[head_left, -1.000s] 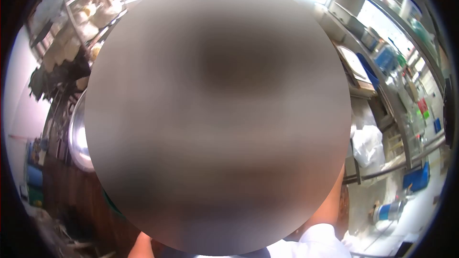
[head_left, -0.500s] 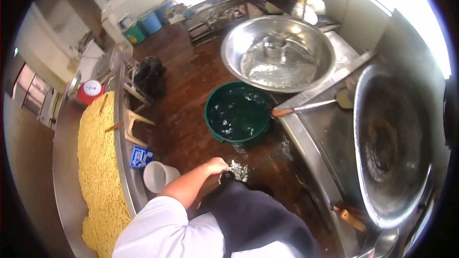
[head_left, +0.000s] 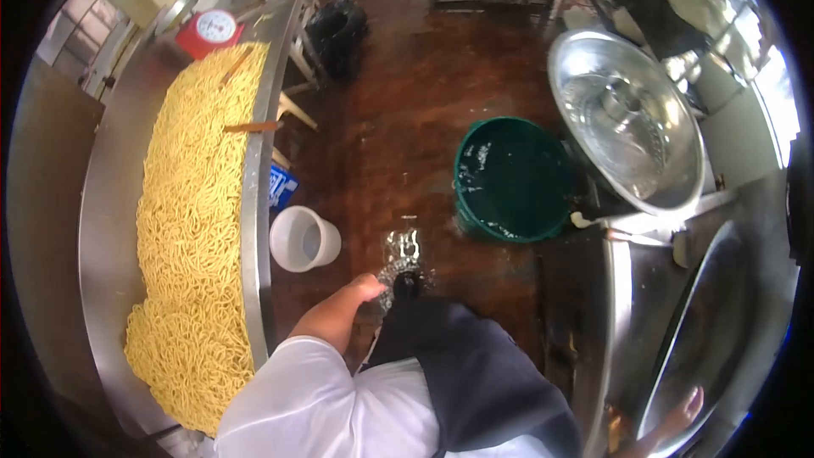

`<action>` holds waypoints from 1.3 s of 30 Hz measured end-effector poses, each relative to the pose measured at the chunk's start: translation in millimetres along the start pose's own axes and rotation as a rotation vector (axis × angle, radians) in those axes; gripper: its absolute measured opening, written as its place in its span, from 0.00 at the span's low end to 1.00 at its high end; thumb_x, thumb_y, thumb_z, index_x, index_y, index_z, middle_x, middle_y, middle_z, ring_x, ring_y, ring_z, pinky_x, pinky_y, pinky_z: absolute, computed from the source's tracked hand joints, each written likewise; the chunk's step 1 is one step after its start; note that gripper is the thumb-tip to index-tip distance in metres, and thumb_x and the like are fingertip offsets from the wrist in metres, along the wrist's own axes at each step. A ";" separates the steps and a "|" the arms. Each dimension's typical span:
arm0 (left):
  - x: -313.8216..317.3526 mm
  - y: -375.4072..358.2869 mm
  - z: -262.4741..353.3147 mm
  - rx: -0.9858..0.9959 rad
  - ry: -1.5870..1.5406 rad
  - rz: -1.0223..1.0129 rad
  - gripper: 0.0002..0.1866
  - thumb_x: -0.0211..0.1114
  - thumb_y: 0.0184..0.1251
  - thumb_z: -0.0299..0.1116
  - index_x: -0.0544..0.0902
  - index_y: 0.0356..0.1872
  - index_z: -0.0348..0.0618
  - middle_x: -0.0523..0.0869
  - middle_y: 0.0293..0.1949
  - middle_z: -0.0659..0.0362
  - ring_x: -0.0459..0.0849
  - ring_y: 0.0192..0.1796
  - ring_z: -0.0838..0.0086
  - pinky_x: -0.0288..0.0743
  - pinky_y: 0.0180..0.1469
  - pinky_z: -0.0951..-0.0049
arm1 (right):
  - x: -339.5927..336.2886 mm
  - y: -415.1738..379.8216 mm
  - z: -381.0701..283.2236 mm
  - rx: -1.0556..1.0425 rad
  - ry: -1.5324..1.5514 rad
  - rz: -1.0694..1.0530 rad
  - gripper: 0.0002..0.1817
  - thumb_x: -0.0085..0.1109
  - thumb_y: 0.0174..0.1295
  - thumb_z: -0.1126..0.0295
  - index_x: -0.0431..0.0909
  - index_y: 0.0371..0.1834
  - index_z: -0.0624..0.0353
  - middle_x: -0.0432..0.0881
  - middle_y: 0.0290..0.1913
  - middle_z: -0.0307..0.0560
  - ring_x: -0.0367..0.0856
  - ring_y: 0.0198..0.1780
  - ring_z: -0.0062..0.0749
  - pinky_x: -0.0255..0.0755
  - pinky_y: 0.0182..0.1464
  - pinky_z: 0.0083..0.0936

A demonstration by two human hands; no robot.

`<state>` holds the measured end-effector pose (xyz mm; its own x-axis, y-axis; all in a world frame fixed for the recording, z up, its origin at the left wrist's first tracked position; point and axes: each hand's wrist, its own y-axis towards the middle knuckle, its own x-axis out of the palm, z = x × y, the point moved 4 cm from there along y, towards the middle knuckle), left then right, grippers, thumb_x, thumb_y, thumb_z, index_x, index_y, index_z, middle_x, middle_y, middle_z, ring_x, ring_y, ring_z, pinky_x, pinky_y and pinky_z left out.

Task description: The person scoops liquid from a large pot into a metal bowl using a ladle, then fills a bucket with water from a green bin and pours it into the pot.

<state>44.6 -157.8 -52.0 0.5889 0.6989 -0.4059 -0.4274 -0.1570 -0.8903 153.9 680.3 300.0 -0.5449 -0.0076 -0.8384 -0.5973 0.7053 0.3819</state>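
Note:
My left hand (head_left: 368,287) is low in front of my apron, its fingers closed. Beside its fingertips is a shiny, mesh-like patch (head_left: 398,270) just above or on the wet floor; whether the hand holds it I cannot make out. At the lower right, my right hand (head_left: 685,410) reaches over the near rim of a large dark wok (head_left: 716,322), fingers stretched out, with nothing visible in them. A green tub of water (head_left: 517,178) stands on the floor ahead. Left of my arm is a white bucket (head_left: 305,239).
Yellow noodles (head_left: 195,229) cover the steel table (head_left: 106,246) at left, with wooden sticks lying on them and a red scale (head_left: 212,32) behind. A big steel basin (head_left: 627,119) sits at right. A black bag (head_left: 337,34) and blue box (head_left: 281,187) stand beside the table.
My view has swung to the right and downward, so the table and bucket appear nearer. My right hand has come into view at the wok. My left hand stays low, closed.

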 end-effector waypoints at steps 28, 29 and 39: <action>-110.9 112.4 99.4 0.165 -1.527 -0.216 0.41 0.52 0.65 0.62 0.63 0.67 0.36 0.63 0.69 0.46 0.64 0.69 0.53 0.59 0.67 0.49 | 728.4 -257.5 -372.1 1.125 0.684 -1.254 0.28 0.46 0.67 0.53 0.66 0.65 0.59 0.70 0.64 0.53 0.69 0.63 0.45 0.62 0.64 0.42; -115.0 126.4 123.0 0.203 -1.512 -0.234 0.41 0.52 0.65 0.62 0.64 0.67 0.36 0.64 0.68 0.45 0.64 0.69 0.54 0.60 0.67 0.50 | 735.9 -270.4 -373.4 1.232 0.752 -1.313 0.27 0.45 0.67 0.53 0.69 0.62 0.59 0.75 0.60 0.52 0.73 0.60 0.44 0.65 0.62 0.42; -199.8 216.4 159.1 0.578 -1.983 0.036 0.06 0.52 0.52 0.21 0.73 0.24 0.47 0.76 0.19 0.60 0.77 0.19 0.72 0.70 0.15 0.71 | 552.2 -353.7 -638.8 -0.747 0.601 -1.368 0.21 0.61 0.58 0.62 0.77 0.53 0.59 0.78 0.53 0.59 0.75 0.58 0.48 0.67 0.60 0.43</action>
<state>-274.7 -220.4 -130.7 -0.6337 0.4031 0.6603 -0.7719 -0.2720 -0.5747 -311.6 -26.2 -49.6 0.5528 -0.6690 -0.4969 -0.8258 -0.5194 -0.2195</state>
